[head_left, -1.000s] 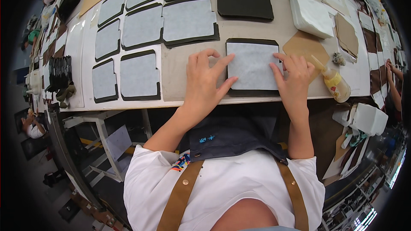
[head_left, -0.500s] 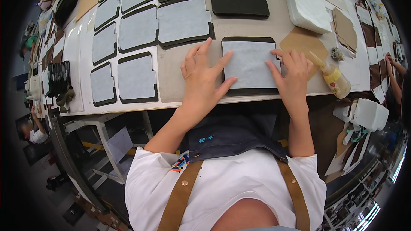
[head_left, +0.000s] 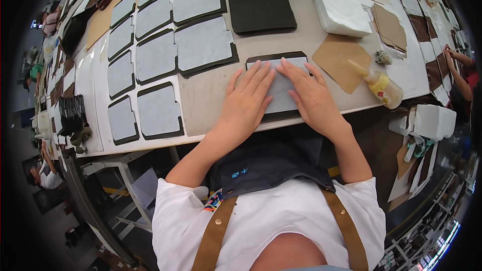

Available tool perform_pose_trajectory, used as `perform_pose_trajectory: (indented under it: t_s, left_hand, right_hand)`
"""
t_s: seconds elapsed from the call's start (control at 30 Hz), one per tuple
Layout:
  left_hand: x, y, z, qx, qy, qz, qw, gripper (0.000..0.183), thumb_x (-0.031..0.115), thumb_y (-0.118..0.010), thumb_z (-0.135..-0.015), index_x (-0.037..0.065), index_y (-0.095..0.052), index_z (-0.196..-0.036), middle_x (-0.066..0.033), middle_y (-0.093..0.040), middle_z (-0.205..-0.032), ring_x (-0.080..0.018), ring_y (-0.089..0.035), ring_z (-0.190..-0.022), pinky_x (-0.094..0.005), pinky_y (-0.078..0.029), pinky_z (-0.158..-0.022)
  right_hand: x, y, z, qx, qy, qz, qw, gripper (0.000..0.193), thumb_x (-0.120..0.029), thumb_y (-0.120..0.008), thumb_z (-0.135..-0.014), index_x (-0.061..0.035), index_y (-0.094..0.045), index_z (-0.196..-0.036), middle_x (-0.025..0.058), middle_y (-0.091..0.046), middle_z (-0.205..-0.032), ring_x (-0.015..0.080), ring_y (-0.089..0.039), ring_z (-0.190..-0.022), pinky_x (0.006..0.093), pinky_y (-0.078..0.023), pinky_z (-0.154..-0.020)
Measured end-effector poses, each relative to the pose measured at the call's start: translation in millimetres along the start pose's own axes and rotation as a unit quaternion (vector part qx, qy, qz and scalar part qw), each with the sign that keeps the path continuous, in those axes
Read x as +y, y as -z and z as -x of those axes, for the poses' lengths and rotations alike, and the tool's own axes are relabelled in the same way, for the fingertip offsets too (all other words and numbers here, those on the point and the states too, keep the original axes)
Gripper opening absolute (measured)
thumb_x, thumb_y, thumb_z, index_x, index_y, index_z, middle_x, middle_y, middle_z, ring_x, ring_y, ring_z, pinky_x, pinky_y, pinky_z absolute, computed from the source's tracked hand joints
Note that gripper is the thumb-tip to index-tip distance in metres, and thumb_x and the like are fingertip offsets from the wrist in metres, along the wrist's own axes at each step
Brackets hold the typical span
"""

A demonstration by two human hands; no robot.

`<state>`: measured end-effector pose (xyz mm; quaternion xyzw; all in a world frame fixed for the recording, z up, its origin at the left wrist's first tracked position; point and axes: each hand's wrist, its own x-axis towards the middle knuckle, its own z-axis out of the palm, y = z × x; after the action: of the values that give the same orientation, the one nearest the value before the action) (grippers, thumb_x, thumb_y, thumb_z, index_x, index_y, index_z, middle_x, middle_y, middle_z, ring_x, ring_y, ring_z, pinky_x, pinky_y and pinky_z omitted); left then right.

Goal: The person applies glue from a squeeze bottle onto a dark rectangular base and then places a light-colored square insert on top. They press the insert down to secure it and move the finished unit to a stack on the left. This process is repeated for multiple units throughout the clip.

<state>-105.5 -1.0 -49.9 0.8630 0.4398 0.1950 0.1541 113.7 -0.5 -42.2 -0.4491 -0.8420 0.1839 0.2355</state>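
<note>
In front of me at the table's near edge lies a black panel (head_left: 275, 57) with a pale grey-blue sheet (head_left: 282, 95) on top. My left hand (head_left: 247, 95) rests flat across the left part of the sheet, fingers stretched toward its far edge. On the right part lies my right hand (head_left: 311, 93), fingers extended and slightly spread. The fingertips of both hands nearly meet near the sheet's far edge. Between them they hide much of the sheet. Neither hand grips anything.
Several similar panels with pale sheets (head_left: 206, 42) lie in rows to the left. Beyond my hands sits a black panel stack (head_left: 262, 10). To the right are white sheets (head_left: 343, 15), a tan paper piece (head_left: 344, 62) and a yellow-labelled squeeze bottle (head_left: 384, 89).
Both hands have moved inward from the sheet's sides and now lie flat over it, fingertips close together. The whole view has shifted slightly, with the table appearing lower.
</note>
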Motion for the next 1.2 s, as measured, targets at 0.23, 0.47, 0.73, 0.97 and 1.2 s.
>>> perform_pose_trajectory:
  t_s: [0.23, 0.47, 0.73, 0.97, 1.2]
  left_hand:
    - [-6, 6, 11, 0.032, 0.017, -0.076, 0.996, 0.050, 0.016, -0.066, -0.094, 0.005, -0.055, -0.142, -0.0099, -0.051, -0.152, -0.0320, -0.038, -0.147, -0.0508, -0.023, -0.122]
    - [14, 10, 28, -0.042, -0.019, -0.033, 0.998, 0.062, 0.024, -0.074, -0.087, 0.006, -0.055, -0.143, -0.0084, -0.050, -0.154, -0.0330, -0.037, -0.148, -0.0533, -0.022, -0.122]
    - [30, 1, 35, -0.061, -0.058, 0.016, 0.996, 0.073, 0.030, -0.076, -0.085, 0.005, -0.049, -0.148, -0.0097, -0.047, -0.157, -0.0310, -0.036, -0.150, -0.0536, -0.022, -0.122]
    - [20, 7, 54, -0.064, -0.086, 0.023, 0.994, 0.071, 0.032, -0.077, -0.084, 0.006, -0.052, -0.145, -0.0098, -0.053, -0.151, -0.0271, -0.046, -0.144, -0.0491, -0.028, -0.120]
    - [15, 4, 63, 0.017, -0.080, 0.054, 0.995, 0.058, 0.025, -0.076, -0.085, 0.005, -0.060, -0.137, -0.0110, -0.064, -0.137, -0.0257, -0.061, -0.126, -0.0424, -0.040, -0.106]
  right_hand:
    - [19, 15, 17, 0.079, -0.054, 0.054, 0.994, 0.064, 0.008, -0.055, -0.091, -0.0010, -0.040, -0.152, 0.0081, -0.063, -0.140, 0.0255, -0.051, -0.138, 0.0486, -0.024, -0.122]
    - [14, 19, 52, 0.059, -0.055, 0.090, 0.993, 0.064, 0.008, -0.055, -0.090, -0.0013, -0.040, -0.151, 0.0032, -0.064, -0.141, 0.0238, -0.049, -0.140, 0.0518, -0.019, -0.124]
    - [-9, 0, 70, 0.038, -0.018, 0.043, 0.998, 0.062, 0.003, -0.059, -0.089, -0.0027, -0.046, -0.149, 0.0012, -0.063, -0.142, 0.0233, -0.049, -0.141, 0.0515, -0.017, -0.124]
    - [4, 0, 93, 0.103, -0.037, 0.097, 0.989, 0.052, -0.002, -0.062, -0.092, -0.0071, -0.054, -0.143, -0.0025, -0.072, -0.127, 0.0204, -0.054, -0.135, 0.0498, -0.018, -0.123]
    - [-5, 0, 64, 0.163, 0.005, 0.081, 0.983, 0.017, -0.010, -0.076, -0.084, -0.0120, -0.073, -0.101, -0.0028, -0.069, -0.098, 0.0180, -0.062, -0.106, 0.0500, -0.024, -0.118]
